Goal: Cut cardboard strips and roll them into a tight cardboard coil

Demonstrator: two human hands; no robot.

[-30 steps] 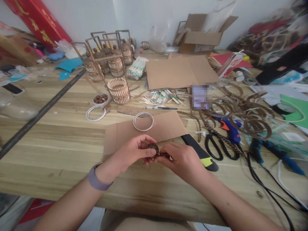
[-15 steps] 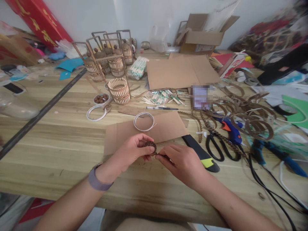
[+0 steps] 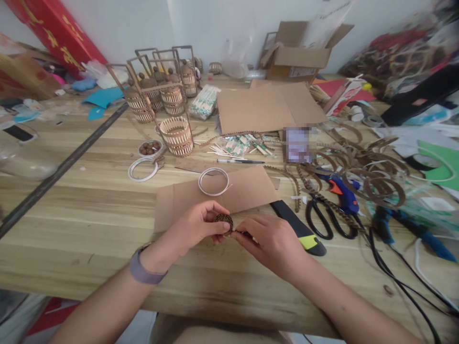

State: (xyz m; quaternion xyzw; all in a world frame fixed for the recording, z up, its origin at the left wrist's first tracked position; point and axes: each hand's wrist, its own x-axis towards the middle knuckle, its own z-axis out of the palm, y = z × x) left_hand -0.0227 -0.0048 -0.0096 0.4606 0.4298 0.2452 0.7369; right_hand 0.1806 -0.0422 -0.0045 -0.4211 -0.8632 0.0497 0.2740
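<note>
Between the thumb and fingers of my left hand (image 3: 201,222) is a small round coil of brown corrugated cardboard strip (image 3: 223,221), its wavy layers facing up. My right hand (image 3: 267,239) is closed close beside it, pinching the strip's loose part at the coil's right edge. Most of that strip is hidden under the right fingers. Both hands are above the table's front part, just in front of a flat cardboard piece (image 3: 247,188). On that piece lies a roll of white double-sided tape (image 3: 201,184).
A utility knife (image 3: 304,231), scissors (image 3: 319,224) and a blue glue gun (image 3: 344,193) lie to the right, near looped cardboard strips (image 3: 389,188) and black cables (image 3: 398,279). Behind stand a stick basket (image 3: 176,136), a bowl of brown balls (image 3: 150,148) and a pen (image 3: 240,161).
The coil has turned slightly in my left fingers, and a pale bit of strip now shows between the hands. Both hands keep nearly the same place; the view shifts a little.
</note>
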